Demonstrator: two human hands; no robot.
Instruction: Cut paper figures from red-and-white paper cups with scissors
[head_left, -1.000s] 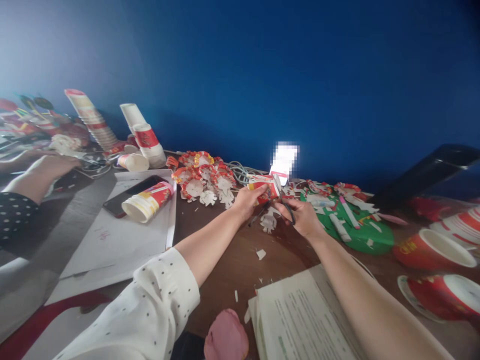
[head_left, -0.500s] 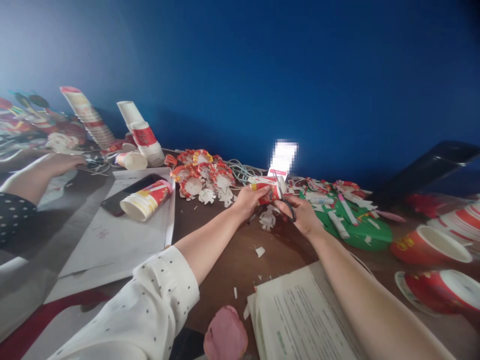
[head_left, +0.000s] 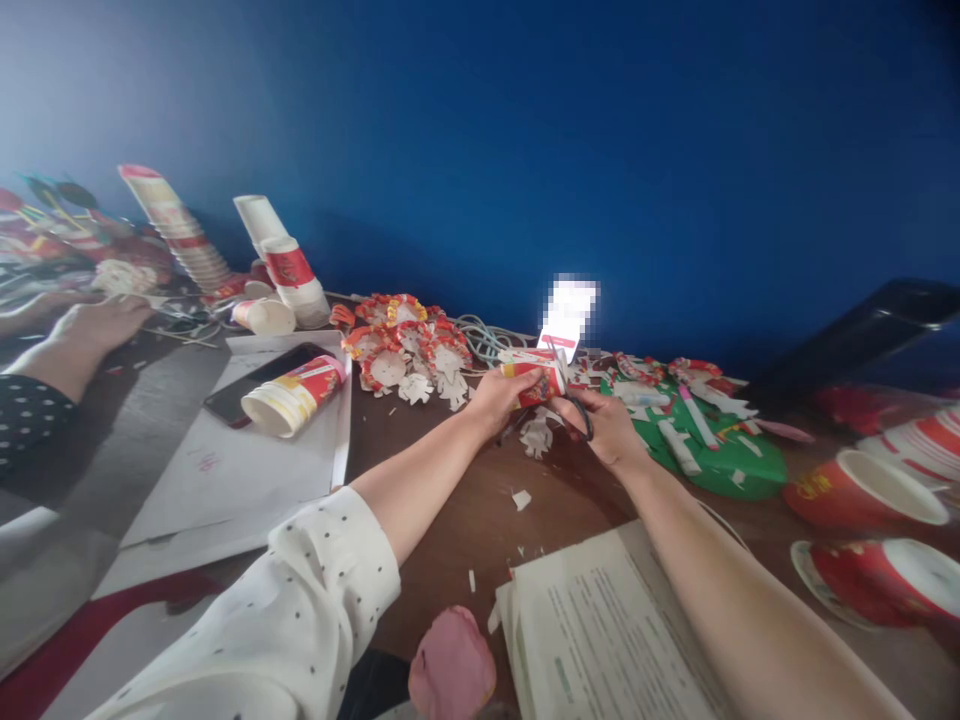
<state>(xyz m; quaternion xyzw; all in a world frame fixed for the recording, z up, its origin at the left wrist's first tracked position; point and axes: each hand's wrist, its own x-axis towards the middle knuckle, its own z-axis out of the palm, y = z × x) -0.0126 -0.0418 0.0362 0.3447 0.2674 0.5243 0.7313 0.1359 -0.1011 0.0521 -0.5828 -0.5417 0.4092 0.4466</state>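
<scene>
My left hand [head_left: 498, 398] is closed around a red and yellow paper cup [head_left: 531, 386], which lies on its side in the grip with its rim toward the right. In my right hand [head_left: 604, 428] is a pair of scissors [head_left: 579, 412] with dark handles, fingers through the loops. The blades meet the cup's rim end; how far they cut into it I cannot make out. Below the cup, a white cut paper piece [head_left: 536, 436] lies on the brown table [head_left: 450, 520].
Cut paper flowers [head_left: 405, 350] are heaped left of centre. A green mat [head_left: 750, 465] carries scraps and a pink pen. Stacked cups [head_left: 296, 285], a cup on a phone [head_left: 292, 395], and printed papers [head_left: 600, 620] lie around. A co-worker's hands [head_left: 94, 325] are at far left.
My hands keep nearly the same place at the cup and scissors. The co-worker's hand at the left has drawn back slightly to the left. The view has shifted a little.
</scene>
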